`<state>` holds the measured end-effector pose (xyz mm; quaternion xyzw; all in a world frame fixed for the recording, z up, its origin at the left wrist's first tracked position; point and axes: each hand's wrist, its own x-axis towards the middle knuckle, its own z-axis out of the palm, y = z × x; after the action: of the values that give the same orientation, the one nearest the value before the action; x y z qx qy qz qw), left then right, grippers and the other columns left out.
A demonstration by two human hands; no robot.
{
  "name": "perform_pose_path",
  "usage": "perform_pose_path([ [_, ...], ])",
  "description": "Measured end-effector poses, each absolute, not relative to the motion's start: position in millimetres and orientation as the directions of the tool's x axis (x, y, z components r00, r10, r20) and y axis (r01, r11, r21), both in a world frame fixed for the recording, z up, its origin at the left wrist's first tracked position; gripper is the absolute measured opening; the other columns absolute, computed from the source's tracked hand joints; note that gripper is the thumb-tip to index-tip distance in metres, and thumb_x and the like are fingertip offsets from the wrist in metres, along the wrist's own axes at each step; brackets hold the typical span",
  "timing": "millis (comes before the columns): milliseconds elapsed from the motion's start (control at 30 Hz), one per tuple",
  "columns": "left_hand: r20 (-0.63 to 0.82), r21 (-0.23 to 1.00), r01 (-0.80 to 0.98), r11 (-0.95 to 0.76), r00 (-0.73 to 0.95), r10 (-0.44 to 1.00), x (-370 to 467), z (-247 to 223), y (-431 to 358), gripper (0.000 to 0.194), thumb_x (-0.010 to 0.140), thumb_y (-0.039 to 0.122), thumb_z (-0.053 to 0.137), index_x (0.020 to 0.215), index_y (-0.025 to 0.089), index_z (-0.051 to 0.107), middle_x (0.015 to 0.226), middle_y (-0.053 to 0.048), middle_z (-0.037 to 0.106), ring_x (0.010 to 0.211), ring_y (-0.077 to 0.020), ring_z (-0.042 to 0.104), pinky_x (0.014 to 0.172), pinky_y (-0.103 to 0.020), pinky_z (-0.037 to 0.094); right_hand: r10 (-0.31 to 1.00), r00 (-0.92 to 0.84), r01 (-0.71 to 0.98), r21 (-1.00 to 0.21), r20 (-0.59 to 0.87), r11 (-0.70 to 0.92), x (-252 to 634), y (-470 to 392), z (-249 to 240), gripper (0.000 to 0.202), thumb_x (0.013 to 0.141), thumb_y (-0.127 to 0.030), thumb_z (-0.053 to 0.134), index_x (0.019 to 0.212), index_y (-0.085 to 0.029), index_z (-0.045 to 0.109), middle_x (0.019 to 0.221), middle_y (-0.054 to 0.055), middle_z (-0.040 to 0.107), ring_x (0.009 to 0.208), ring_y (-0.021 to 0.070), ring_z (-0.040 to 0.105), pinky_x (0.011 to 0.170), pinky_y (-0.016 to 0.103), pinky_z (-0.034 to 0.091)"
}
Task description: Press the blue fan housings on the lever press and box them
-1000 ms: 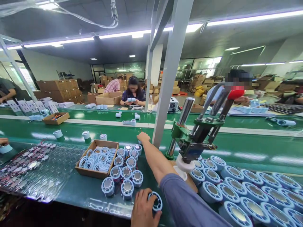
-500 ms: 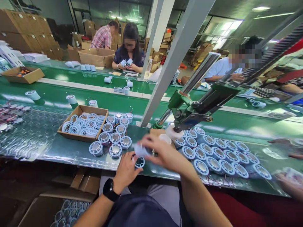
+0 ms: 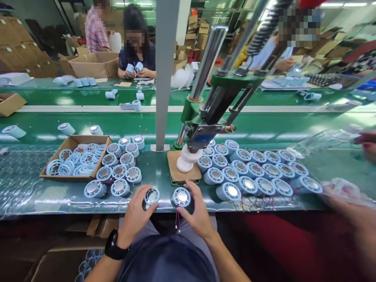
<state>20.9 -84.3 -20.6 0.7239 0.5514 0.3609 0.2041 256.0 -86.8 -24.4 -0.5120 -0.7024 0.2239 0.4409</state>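
At the table's front edge my left hand [image 3: 138, 207] curls its fingers and thumb round a light blue round part [image 3: 152, 196] with a slotted rim. To its right, my right hand [image 3: 196, 209] grips a second blue part [image 3: 181, 196] with a silver disc face; thin wires hang from it over the edge. The two parts stand apart. Just behind them is a press with a white round head [image 3: 191, 154] above a brown base plate [image 3: 173, 172]. A white disc [image 3: 184, 165] lies under that head.
A cardboard box [image 3: 73, 178] of blue rings stands left, beside several blue parts [image 3: 119, 187]. More blue parts [image 3: 230, 191] fill the right side. A grey post [image 3: 165, 78] rises behind. A person's hand [image 3: 340, 201] with clear plastic is at the right; other people sit across the green line.
My right hand has moved down from above my left hand's part to the part at the right, which it now holds. The view has turned, and the neighbouring person's hands have moved.
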Motion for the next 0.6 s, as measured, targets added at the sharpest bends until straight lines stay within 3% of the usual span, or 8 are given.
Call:
perform_pose_path([
  [133,0.324,0.682,0.641,-0.351,0.165,0.932,36,0,-89,0.046,0.088,0.030,0.062,0.131,0.021,0.051,0.128,-0.009,0.061,0.118,-0.0252,0.059,0.102,-0.042,0.050,0.908,-0.128,0.500,-0.765,0.398,0.406,225,-79,-37,0.060,0.077,-0.019,0.064,0.134,-0.021,0.045,0.127,0.012,0.056,0.121,0.0228,0.057,0.104,0.040,0.050],
  [367,0.329,0.577,0.663,-0.477,0.346,0.879,63,20,-76,0.058,0.084,0.017,0.062,0.139,0.021,0.045,0.127,-0.010,0.061,0.112,-0.0265,0.056,0.098,-0.045,0.051,0.888,-0.188,0.430,-0.778,0.419,0.458,222,-69,-45,0.077,0.072,-0.012,0.058,0.145,-0.021,0.032,0.136,0.012,0.055,0.125,0.0223,0.057,0.106,0.039,0.050],
  [600,0.331,0.620,0.666,-0.415,0.257,0.908,74,18,-72,0.057,0.079,0.010,0.063,0.134,0.020,0.049,0.124,-0.010,0.061,0.113,-0.0281,0.054,0.098,-0.047,0.050,0.911,-0.138,0.413,-0.814,0.388,0.409,226,-72,-48,0.077,0.076,-0.013,0.058,0.148,-0.022,0.031,0.131,0.009,0.060,0.122,0.0203,0.060,0.103,0.035,0.052],
])
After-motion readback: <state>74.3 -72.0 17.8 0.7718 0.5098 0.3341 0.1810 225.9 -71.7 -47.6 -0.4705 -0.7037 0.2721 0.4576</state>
